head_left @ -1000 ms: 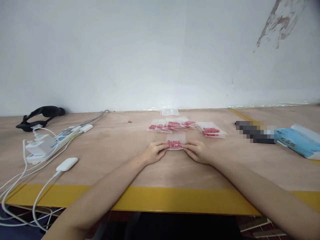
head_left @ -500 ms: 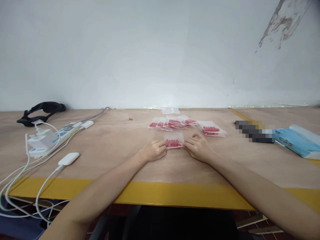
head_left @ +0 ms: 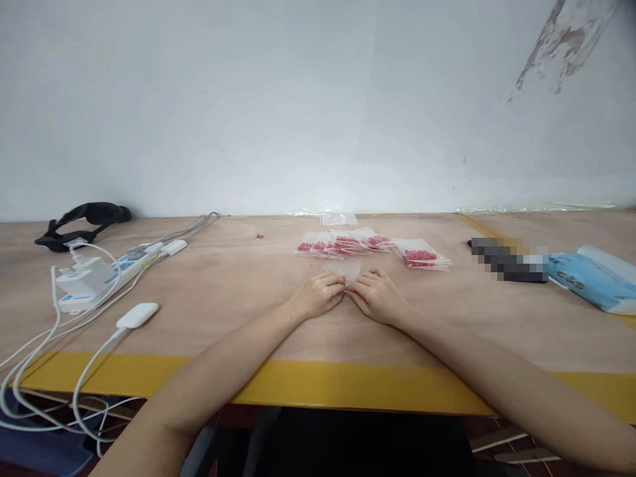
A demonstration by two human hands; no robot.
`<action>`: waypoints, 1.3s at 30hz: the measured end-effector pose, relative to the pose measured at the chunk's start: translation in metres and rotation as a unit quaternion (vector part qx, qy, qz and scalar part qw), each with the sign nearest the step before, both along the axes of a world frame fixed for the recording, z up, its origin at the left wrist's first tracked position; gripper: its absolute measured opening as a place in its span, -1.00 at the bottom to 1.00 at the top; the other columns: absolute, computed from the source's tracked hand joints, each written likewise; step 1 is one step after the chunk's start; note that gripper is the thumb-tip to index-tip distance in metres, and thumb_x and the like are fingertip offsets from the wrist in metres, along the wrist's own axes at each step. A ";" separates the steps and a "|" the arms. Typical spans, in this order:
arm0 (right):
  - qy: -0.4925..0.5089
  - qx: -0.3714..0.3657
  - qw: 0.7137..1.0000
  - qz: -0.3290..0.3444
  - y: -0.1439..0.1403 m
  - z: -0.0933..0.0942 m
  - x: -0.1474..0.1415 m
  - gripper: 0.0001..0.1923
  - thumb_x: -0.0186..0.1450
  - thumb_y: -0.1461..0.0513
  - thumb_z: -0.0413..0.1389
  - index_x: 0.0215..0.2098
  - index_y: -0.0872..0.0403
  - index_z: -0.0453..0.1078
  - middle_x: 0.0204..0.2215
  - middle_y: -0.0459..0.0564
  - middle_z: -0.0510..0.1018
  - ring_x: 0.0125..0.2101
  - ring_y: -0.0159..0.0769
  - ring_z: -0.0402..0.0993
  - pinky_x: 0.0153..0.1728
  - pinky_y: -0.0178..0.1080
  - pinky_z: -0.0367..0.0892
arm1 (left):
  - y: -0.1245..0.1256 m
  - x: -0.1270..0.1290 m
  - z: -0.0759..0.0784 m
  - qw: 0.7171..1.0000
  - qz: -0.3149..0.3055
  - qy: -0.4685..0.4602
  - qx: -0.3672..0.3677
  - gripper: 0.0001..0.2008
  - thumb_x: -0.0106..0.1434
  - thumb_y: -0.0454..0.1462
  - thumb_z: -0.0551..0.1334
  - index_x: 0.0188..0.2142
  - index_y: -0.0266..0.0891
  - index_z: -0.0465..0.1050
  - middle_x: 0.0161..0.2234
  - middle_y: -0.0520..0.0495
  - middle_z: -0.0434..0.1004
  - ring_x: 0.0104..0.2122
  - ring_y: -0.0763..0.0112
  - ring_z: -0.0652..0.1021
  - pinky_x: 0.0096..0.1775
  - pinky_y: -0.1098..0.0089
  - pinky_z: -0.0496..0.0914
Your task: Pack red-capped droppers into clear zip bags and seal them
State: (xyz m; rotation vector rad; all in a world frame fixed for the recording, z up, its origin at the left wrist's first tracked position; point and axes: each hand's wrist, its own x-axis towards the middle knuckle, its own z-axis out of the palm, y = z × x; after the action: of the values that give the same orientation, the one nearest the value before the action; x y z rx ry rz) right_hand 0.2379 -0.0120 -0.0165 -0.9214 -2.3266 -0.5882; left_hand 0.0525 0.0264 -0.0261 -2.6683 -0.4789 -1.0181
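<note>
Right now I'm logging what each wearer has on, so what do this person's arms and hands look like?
Both forearms are bare as far as the picture shows: no sleeves. The left hand and the right hand wear no gloves, and no ring, watch or wristband shows. The fingers are uncovered, with no markings or tape to be seen.

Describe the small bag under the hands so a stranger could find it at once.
Start at the wooden table and find the row of clear bags of red pieces near the wall. Just in front of it lies one small clear bag, its near end covered by the left hand and right hand. It alone is being touched.
</note>
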 end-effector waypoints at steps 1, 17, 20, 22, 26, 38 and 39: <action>0.001 0.000 1.000 -0.001 0.000 -0.001 -0.001 -0.78 0.28 0.26 -0.05 -0.42 0.11 0.40 -0.50 -0.05 0.50 -0.42 -0.37 0.35 -0.27 -0.24 0.04 | 0.001 0.000 0.000 1.000 0.001 0.000 0.008 -0.85 0.24 -0.34 0.09 -0.37 -0.28 0.44 -0.30 -0.08 0.51 -0.30 0.40 0.51 -0.23 0.39 0.42; -0.022 0.089 0.996 -0.006 0.001 0.006 0.010 -0.74 0.29 0.30 -0.09 -0.51 0.11 0.34 -0.59 -0.08 0.43 -0.49 -0.40 0.24 -0.16 -0.19 -0.03 | -0.005 -0.004 0.014 0.986 0.051 0.068 0.144 -0.79 0.27 -0.34 0.02 -0.44 -0.28 0.38 -0.47 -0.06 0.46 -0.43 0.41 0.47 -0.35 0.38 0.39; -0.016 0.091 0.996 -0.014 0.000 0.007 0.018 -0.73 0.29 0.28 -0.09 -0.53 0.11 0.32 -0.61 -0.09 0.42 -0.50 -0.41 0.24 -0.15 -0.20 -0.03 | -0.005 -0.010 0.016 0.983 0.057 0.072 0.161 -0.79 0.28 -0.34 0.02 -0.42 -0.28 0.37 -0.47 -0.06 0.46 -0.41 0.40 0.47 -0.34 0.37 0.39; -0.011 0.092 0.996 -0.017 0.001 0.006 0.023 -0.74 0.28 0.28 -0.08 -0.53 0.11 0.32 -0.61 -0.10 0.42 -0.50 -0.42 0.24 -0.14 -0.20 -0.02 | -0.005 -0.016 0.018 0.983 0.057 0.067 0.164 -0.80 0.28 -0.34 0.02 -0.41 -0.29 0.36 -0.45 -0.07 0.47 -0.39 0.40 0.47 -0.31 0.35 0.38; 0.006 0.091 0.996 -0.025 0.005 0.001 0.034 -0.77 0.27 0.27 -0.06 -0.53 0.11 0.30 -0.61 -0.12 0.41 -0.50 -0.42 0.25 -0.11 -0.18 -0.02 | -0.007 -0.027 0.020 0.983 0.065 0.058 0.161 -0.81 0.30 -0.34 0.02 -0.40 -0.30 0.35 -0.44 -0.07 0.46 -0.39 0.40 0.46 -0.29 0.35 0.38; -0.011 -0.029 0.999 -0.013 0.001 0.004 0.029 -0.74 0.23 0.09 0.01 -0.22 0.04 0.40 -0.26 0.00 0.48 -0.27 -0.29 0.34 -0.25 -0.24 0.12 | -0.008 -0.026 0.014 0.995 0.038 0.024 0.092 -0.79 0.30 -0.30 0.04 -0.42 -0.29 0.37 -0.53 -0.04 0.39 -0.50 0.44 0.43 -0.38 0.41 0.38; -0.004 -0.038 0.999 -0.020 -0.001 0.004 0.026 -0.72 0.23 0.08 0.01 -0.17 0.02 0.40 -0.23 0.00 0.47 -0.27 -0.30 0.35 -0.27 -0.26 0.14 | -0.009 -0.025 0.013 0.996 0.028 0.026 0.079 -0.80 0.30 -0.29 0.05 -0.41 -0.29 0.38 -0.52 -0.04 0.41 -0.48 0.44 0.44 -0.38 0.41 0.38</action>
State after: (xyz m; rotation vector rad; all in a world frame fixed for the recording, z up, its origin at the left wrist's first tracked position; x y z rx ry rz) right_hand 0.2635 -0.0125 -0.0130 -1.0049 -2.3556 -0.5233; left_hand 0.0272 0.0173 -0.0129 -2.5206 -0.4403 -0.9287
